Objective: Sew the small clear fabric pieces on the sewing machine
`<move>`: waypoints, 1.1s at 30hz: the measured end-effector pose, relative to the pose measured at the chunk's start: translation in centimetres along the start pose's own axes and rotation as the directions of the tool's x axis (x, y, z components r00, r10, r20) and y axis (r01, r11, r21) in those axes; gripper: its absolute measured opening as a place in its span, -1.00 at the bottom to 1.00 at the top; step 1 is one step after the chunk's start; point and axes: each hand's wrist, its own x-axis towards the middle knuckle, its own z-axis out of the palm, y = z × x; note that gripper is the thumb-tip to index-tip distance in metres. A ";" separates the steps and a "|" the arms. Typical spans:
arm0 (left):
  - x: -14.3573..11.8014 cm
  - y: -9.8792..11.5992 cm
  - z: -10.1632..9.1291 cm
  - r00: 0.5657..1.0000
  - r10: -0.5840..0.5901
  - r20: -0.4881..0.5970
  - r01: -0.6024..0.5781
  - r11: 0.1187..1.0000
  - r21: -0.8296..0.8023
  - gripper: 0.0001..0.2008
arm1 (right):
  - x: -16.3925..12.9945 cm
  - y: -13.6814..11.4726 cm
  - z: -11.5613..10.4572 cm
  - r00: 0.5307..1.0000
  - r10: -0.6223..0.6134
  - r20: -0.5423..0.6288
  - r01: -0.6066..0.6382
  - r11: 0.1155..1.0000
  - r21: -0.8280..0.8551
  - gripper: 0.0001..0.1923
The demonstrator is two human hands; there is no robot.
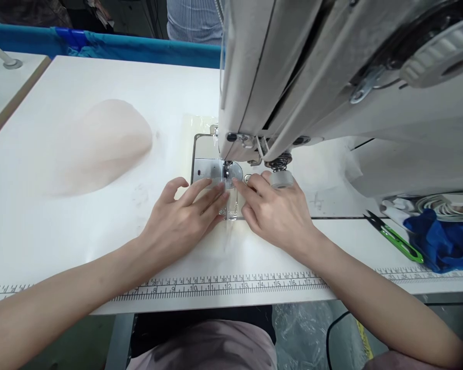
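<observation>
My left hand (185,216) lies flat on the white table with its fingers stretched toward the presser foot (227,172) of the sewing machine (332,77). Opposite it, my right hand (278,208) points its fingertips at the same spot. Between the two sets of fingertips lies a small, thin, see-through strip (230,205) on the metal needle plate (204,169). Both hands press on it from either side. The strip is hard to make out.
A pale peach sheer fabric piece (104,146) lies at the left on the table (61,226). Green thread snips (395,237) and blue cloth (443,244) sit at the right. A printed ruler (224,285) runs along the front edge. A person in a striped shirt (195,20) stands behind.
</observation>
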 end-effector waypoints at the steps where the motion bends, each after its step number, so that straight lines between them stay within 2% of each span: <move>1: 0.0 0.0 0.0 1.000 -0.001 -0.002 0.001 1.000 -0.004 -0.72 | 0.1 0.2 0.0 1.000 0.020 0.004 -0.019 0.999 -0.028 -0.62; 4: 0.1 -0.1 0.1 1.000 0.000 -0.004 0.000 1.000 -0.014 -0.72 | 0.3 0.8 -0.2 0.998 0.055 -0.007 -0.055 0.996 -0.068 -0.61; 9: 0.3 -0.3 -0.2 1.000 0.001 0.009 -0.001 0.999 -0.049 -0.73 | 0.2 0.6 -0.5 1.000 0.021 0.019 -0.020 0.999 -0.037 -0.62; 14: 0.5 -0.5 -0.1 1.000 0.003 0.000 -0.003 0.998 -0.058 -0.70 | 0.0 0.0 -0.5 0.999 -0.025 -0.044 0.027 0.999 0.036 -0.59; 20: 0.7 -0.7 0.2 1.000 -0.001 0.005 0.001 1.000 -0.019 -0.71 | 0.0 -0.2 0.0 1.000 -0.031 -0.001 0.031 0.999 0.037 -0.60; 25: 0.9 -0.9 0.3 1.000 -0.015 0.019 0.015 0.999 -0.040 -0.71 | 0.2 -0.1 0.0 0.999 -0.031 -0.030 0.032 0.999 0.029 -0.61; 33: 1.0 -1.0 0.3 0.999 -0.041 0.026 0.044 0.995 -0.095 -0.71 | 0.2 -0.1 0.2 1.000 -0.016 0.007 0.016 0.999 0.027 -0.60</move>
